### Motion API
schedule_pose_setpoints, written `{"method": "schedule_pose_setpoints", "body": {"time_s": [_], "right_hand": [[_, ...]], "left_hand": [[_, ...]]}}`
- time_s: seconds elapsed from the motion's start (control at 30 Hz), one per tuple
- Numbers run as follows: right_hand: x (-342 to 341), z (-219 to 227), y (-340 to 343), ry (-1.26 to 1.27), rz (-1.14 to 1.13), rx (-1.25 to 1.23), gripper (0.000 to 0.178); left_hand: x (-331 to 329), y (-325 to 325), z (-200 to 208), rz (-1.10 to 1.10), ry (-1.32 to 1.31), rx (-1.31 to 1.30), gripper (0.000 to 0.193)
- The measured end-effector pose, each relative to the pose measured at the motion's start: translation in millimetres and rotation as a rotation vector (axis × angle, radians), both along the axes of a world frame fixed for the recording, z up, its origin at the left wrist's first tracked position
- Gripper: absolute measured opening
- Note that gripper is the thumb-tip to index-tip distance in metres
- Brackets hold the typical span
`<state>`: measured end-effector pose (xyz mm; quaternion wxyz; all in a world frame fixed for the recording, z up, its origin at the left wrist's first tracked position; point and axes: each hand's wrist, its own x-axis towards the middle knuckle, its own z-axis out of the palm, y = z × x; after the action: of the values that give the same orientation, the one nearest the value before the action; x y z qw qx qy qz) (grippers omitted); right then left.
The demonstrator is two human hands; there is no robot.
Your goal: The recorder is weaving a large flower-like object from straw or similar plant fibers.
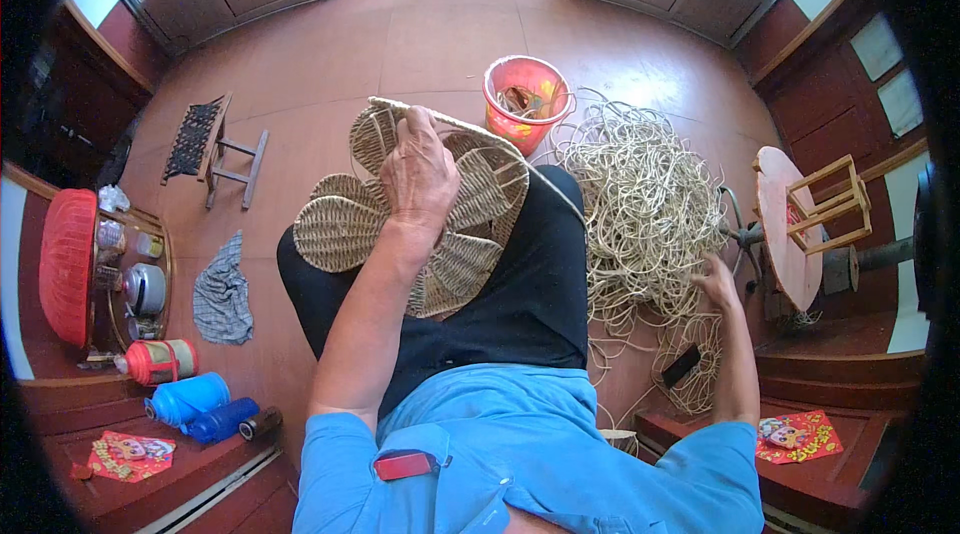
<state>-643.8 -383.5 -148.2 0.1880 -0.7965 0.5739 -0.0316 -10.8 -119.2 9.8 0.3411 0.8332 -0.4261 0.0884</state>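
Observation:
A flower-shaped piece of woven straw cord (340, 231), with several rounded petals, rests tilted across my thighs. My left hand (418, 169) lies over it, fingers closed around its far upper part. From its right side a cord strand (557, 189) runs over my right knee toward a large tangled pile of pale straw cord (645, 209) on the floor. At the pile's right edge is my right hand (716, 282), arm stretched out to the side. Its fingers curl in at the loose cord; the exact strand between them is hard to make out.
A red bucket (528, 99) with cord scraps stands beyond my knees. A small woven-seat stool (205, 144), a grey cloth (222, 299) and flasks (190, 399) are at left. At right stand a round tabletop (780, 224) and a dark flat object (681, 365) on the cord.

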Motion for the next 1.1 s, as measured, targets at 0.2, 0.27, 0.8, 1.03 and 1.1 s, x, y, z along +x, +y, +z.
{"method": "schedule_pose_setpoints", "body": {"time_s": [0.2, 0.27, 0.8, 1.03, 1.1], "right_hand": [[283, 161, 90, -0.405, 0.280, -0.204, 0.046], [348, 174, 126, -0.644, 0.403, -0.165, 0.040], [526, 140, 235, -0.680, 0.803, -0.468, 0.057], [532, 146, 237, -0.576, 0.829, -0.427, 0.065], [533, 147, 237, -0.573, 0.827, -0.416, 0.064]], "left_hand": [[0, 19, 3, -0.062, 0.236, -0.234, 0.026], [13, 24, -12, -0.154, 0.441, -0.441, 0.023], [71, 92, 21, -0.284, 0.911, -0.501, 0.019], [81, 50, 33, -0.392, 0.786, -0.500, 0.014], [80, 46, 33, -0.391, 0.777, -0.483, 0.012]]}}
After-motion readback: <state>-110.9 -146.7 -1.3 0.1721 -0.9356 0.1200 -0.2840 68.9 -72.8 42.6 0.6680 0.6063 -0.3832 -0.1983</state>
